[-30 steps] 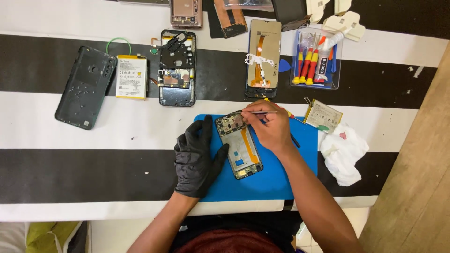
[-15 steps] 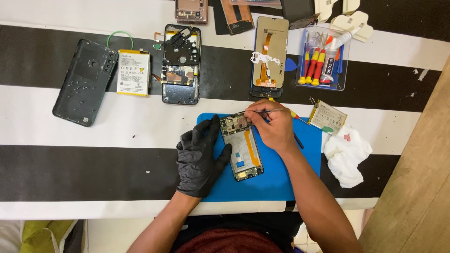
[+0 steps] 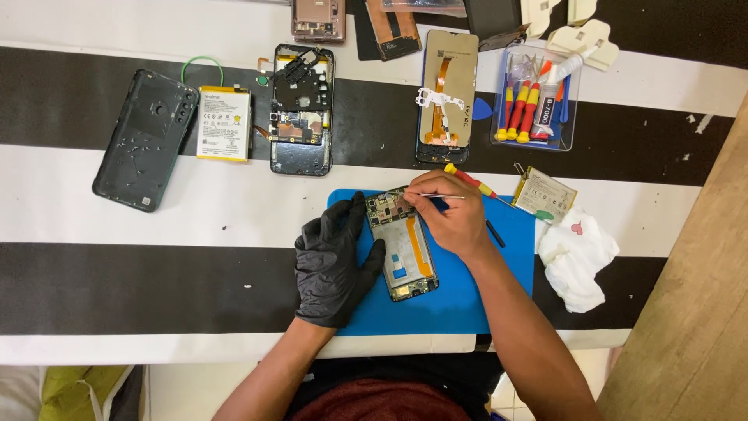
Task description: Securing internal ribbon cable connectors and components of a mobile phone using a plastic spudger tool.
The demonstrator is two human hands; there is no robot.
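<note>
While left hand steadies phone frame, right hand grips tweezers.

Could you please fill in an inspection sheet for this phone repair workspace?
Surface: black-and-white striped table with a blue rectangular work mat.
Job's things: opened phone frame on the mat; thin metal tweezers at its top end.
Clutter: dark phone back cover, white flat battery, second opened phone, clear tray of red-and-yellow screwdrivers, crumpled white cloth.
Grippers: black-gloved left hand steadies the frame; bare right hand holds the tweezers.
Cables: green wire loop; orange flex ribbon.
Surroundings: wooden floor.
</note>
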